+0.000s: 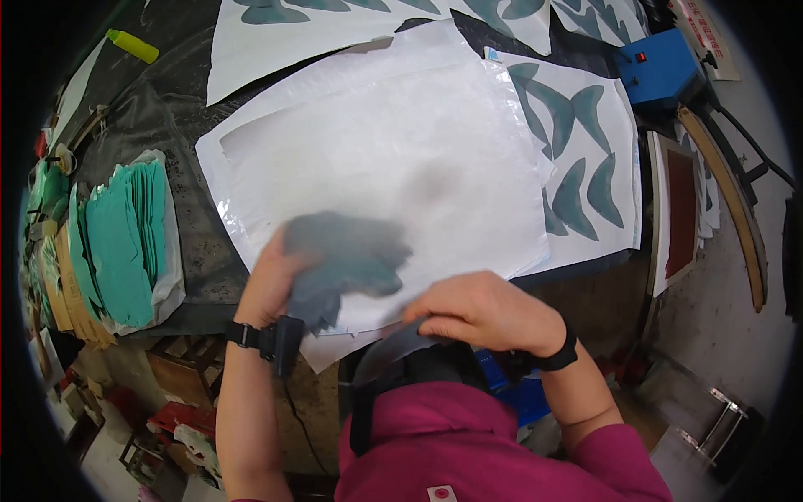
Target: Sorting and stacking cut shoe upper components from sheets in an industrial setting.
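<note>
My left hand (272, 280) is closed on the left edge of a bunch of grey-green cut pieces (351, 255), held over the near part of a pile of white sheets (376, 151). The bunch is smeared by motion, so its single layers do not show well. In my right hand (481, 309), thumb and fingers pinch the end of one curved grey-green strip (389, 351). That strip hangs in front of my body, just off the near edge of the sheets. A faint dark smudge shows on the top sheet.
Crescent-shaped grey-green pieces (590, 117) lie on a white sheet to the right; more lie on sheets at the back. On the left stands a stack of turquoise pieces (125, 238). A blue box (665, 67) sits at the far right, a yellow bottle (134, 46) at the far left.
</note>
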`<action>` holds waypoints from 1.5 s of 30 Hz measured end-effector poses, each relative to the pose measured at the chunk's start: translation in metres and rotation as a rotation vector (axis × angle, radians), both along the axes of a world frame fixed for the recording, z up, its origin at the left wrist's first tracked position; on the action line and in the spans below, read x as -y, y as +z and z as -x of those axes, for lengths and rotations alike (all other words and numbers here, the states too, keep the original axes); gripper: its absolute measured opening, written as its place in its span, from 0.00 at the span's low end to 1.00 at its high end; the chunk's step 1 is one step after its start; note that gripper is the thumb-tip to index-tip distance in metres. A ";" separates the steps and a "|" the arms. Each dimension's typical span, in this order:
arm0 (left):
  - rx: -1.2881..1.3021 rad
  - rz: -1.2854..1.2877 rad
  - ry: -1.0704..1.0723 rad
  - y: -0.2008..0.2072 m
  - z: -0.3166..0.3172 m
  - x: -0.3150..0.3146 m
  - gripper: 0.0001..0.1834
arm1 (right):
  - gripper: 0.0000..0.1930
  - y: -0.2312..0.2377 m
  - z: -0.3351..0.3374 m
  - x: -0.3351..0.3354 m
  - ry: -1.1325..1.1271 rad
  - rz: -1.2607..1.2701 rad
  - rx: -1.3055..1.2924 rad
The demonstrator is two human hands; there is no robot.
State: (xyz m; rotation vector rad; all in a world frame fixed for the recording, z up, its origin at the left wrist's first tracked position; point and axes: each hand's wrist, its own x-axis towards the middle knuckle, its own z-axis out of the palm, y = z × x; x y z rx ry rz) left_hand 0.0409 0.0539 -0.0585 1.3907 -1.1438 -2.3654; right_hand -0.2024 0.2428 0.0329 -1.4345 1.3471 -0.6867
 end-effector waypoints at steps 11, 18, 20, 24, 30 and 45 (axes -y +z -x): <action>-0.190 -0.425 -0.171 0.019 0.022 -0.053 0.26 | 0.21 -0.013 -0.002 0.060 -0.012 -0.127 -0.174; -0.155 -0.199 -0.306 0.015 0.017 -0.056 0.33 | 0.23 -0.032 -0.001 0.059 -0.113 -0.013 -0.118; -0.184 -0.244 -0.241 0.017 0.014 -0.055 0.34 | 0.22 -0.027 0.007 0.054 -0.366 -0.008 -0.053; -0.260 -0.355 -0.087 0.014 0.015 -0.059 0.35 | 0.14 -0.009 0.019 0.031 -0.459 -0.204 -0.176; -0.206 -0.354 -0.154 0.023 0.023 -0.070 0.37 | 0.06 -0.039 -0.012 0.001 -0.497 0.146 -0.299; -0.084 -0.262 -0.246 0.029 0.105 -0.096 0.36 | 0.18 0.125 0.043 -0.021 -0.587 0.966 0.442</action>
